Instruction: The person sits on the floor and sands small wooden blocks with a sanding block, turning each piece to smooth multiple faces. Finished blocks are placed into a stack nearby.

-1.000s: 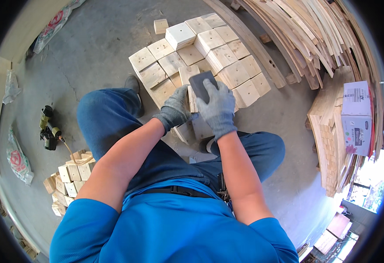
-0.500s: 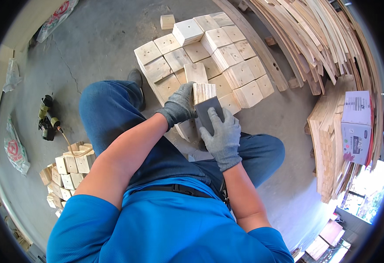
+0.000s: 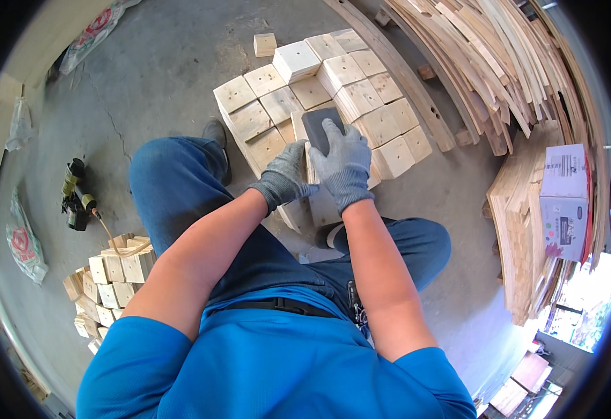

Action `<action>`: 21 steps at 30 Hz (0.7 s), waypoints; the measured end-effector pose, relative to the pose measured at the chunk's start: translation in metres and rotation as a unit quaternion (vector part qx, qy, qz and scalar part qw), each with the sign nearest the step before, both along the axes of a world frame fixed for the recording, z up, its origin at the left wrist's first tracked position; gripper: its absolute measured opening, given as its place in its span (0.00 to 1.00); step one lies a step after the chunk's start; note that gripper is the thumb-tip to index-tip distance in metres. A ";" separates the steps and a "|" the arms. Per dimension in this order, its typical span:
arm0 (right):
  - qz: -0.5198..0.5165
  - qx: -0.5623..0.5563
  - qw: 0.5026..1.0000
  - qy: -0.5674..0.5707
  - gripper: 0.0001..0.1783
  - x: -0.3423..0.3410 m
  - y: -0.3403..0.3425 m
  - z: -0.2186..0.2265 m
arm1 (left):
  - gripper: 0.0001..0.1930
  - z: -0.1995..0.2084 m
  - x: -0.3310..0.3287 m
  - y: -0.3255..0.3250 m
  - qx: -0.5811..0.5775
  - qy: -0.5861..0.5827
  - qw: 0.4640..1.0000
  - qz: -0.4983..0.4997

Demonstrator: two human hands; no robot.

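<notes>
Head view: two gloved hands work over one wooden block (image 3: pixel 319 202) above the knees. The left hand (image 3: pixel 286 178) grips its side; the right hand (image 3: pixel 344 167) presses one dark sanding block (image 3: pixel 317 128) on top. Two block stacks sit on the concrete floor (image 3: pixel 152 77): the larger stack (image 3: pixel 319 91) ahead, the smaller stack (image 3: pixel 110 272) left.

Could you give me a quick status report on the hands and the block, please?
Left hand grips wooden block. Right hand presses dark sanding pad on it. Stacked blocks just beyond; nothing between.
</notes>
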State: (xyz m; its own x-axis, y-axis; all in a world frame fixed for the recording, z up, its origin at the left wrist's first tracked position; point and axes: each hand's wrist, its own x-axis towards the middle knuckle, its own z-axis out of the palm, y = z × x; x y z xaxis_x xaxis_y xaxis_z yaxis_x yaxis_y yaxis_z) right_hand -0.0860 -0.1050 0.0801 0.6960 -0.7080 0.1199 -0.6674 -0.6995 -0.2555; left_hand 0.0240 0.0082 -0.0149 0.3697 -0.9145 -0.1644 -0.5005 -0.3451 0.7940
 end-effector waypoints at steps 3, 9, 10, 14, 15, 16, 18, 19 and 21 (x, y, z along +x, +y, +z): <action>0.020 0.029 0.999 0.009 0.37 -0.022 0.019 0.008 | 0.61 -0.001 0.000 0.004 -0.039 0.004 0.999 0.007; 0.065 0.015 0.998 0.001 0.38 -0.094 0.066 0.007 | 0.59 -0.010 0.002 0.003 -0.047 0.011 0.999 -0.014; 0.068 0.007 0.998 0.003 0.39 -0.101 0.069 0.006 | 0.59 -0.008 0.002 0.001 -0.058 0.011 0.998 -0.019; 0.066 -0.006 0.998 0.001 0.38 -0.103 0.068 0.002 | 0.57 -0.001 -0.001 0.001 -0.035 0.018 0.999 -0.010; 0.062 -0.006 0.998 0.000 0.38 -0.093 0.063 -0.001 | 0.57 -0.003 -0.002 0.003 -0.039 0.013 0.999 -0.009; 0.055 -0.008 0.998 0.000 0.37 -0.081 0.056 -0.002 | 0.57 -0.006 -0.002 0.004 -0.045 0.009 0.999 -0.010; 0.037 -0.010 0.999 0.006 0.38 -0.047 0.040 -0.001 | 0.57 -0.004 0.000 0.004 -0.049 0.003 0.999 -0.011; 0.022 0.002 1.000 0.015 0.39 -0.030 0.029 0.000 | 0.58 -0.001 -0.001 0.001 -0.046 0.006 0.999 -0.015; -0.005 0.027 0.999 0.030 0.39 -0.003 0.015 0.005 | 0.58 0.003 0.000 0.000 -0.037 0.011 0.999 -0.013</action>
State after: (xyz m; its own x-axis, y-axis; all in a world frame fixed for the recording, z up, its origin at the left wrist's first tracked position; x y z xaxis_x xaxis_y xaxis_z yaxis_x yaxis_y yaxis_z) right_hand -0.0888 -0.0904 0.0853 0.6936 -0.7193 0.0390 -0.6897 -0.6787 -0.2524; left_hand 0.0236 0.0082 -0.0121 0.3435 -0.9335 -0.1034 -0.4912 -0.2724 0.8273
